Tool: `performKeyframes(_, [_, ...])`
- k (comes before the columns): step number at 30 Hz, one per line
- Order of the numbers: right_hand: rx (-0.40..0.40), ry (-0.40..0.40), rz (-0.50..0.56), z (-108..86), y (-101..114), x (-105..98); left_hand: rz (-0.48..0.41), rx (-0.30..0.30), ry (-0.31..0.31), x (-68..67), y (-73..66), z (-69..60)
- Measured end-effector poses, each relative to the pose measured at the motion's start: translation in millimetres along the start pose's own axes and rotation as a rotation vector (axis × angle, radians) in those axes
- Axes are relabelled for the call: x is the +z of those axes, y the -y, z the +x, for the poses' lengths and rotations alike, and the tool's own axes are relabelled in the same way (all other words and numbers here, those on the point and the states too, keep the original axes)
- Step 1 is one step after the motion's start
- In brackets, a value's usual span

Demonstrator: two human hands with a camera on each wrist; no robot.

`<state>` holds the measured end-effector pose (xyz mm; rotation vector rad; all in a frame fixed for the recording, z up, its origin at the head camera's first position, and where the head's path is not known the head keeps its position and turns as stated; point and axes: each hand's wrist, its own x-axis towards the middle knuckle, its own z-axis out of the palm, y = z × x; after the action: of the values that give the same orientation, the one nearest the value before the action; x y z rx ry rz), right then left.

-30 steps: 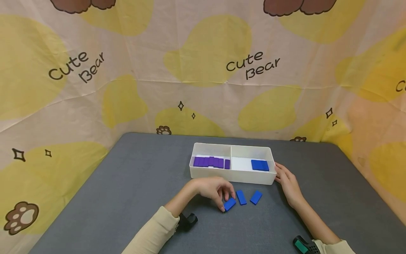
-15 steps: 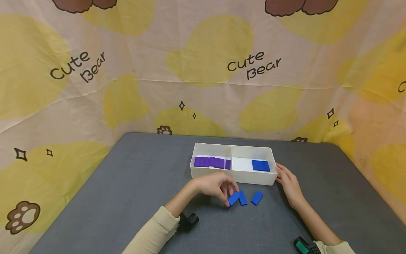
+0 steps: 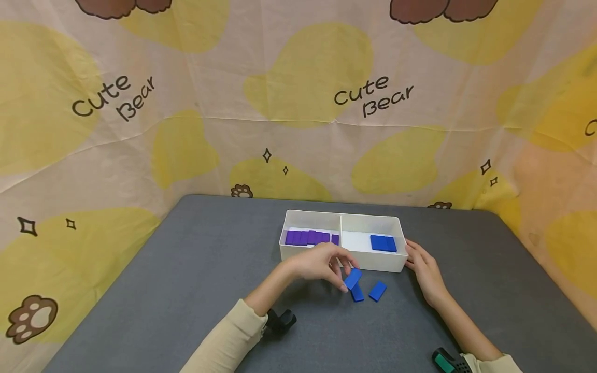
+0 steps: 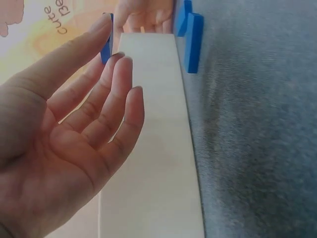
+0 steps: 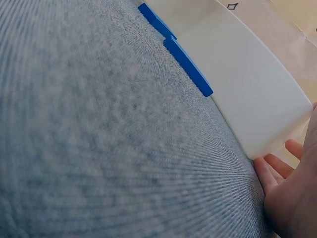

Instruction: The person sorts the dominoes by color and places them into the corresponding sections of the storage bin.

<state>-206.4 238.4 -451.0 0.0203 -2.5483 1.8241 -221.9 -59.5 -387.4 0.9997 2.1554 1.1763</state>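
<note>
My left hand pinches a blue rectangular tile between thumb and fingers, raised just in front of the white box. In the left wrist view the held tile is partly hidden by the thumb. Two more blue tiles lie on the table before the box: one partly behind the held tile, the other to its right. My right hand rests its fingers against the box's right end, and the right wrist view shows those fingers at the bottom corner.
A divider splits the box in two. Several purple tiles stand in a row in the left compartment. Blue tiles lie at the right side of the other compartment. A patterned cloth hangs behind the grey table.
My left hand has lifted the blue tile off the table and carried it right and toward the box, above a neighbouring tile. The right hand stays at the box's end.
</note>
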Motion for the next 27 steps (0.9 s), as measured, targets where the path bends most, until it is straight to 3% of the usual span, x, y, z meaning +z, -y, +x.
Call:
performKeyframes(10, [0.011,0.002,-0.009,1.0,1,0,-0.015,0.0,-0.076,-7.8,-15.5,11.3])
performKeyframes(27, [0.02,-0.003,-0.011,0.9,0,0,-0.125,-0.075,-0.287,-19.8,-22.2,40.9])
